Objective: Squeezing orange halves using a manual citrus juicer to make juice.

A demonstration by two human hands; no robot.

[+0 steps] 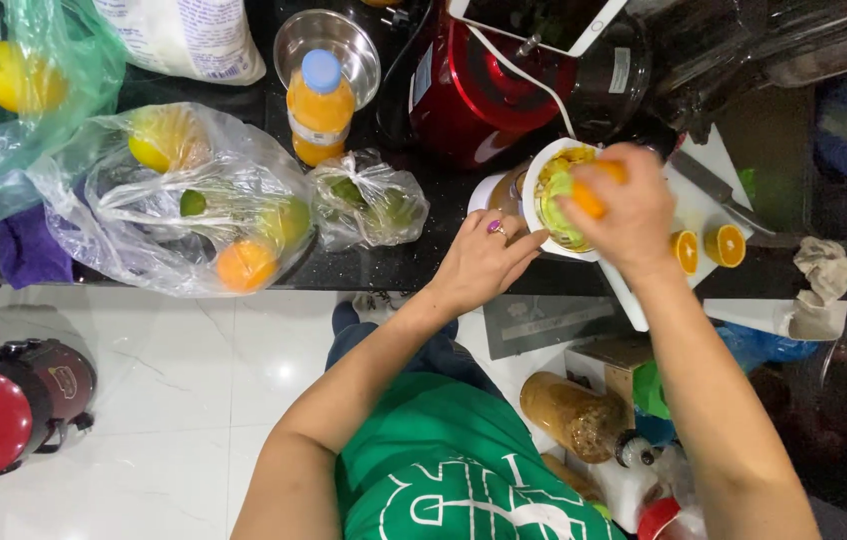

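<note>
My right hand presses an orange half down onto a white citrus juicer with green and yellow pulp in it. My left hand, with a ring on one finger, rests against the juicer's near rim and steadies it. Two cut orange halves lie on a white cutting board just right of the juicer, next to a knife.
A bottle of orange juice, a steel bowl and a red appliance stand on the dark counter. Clear bags of citrus lie at the left. On the white floor sit a red cooker and a jar.
</note>
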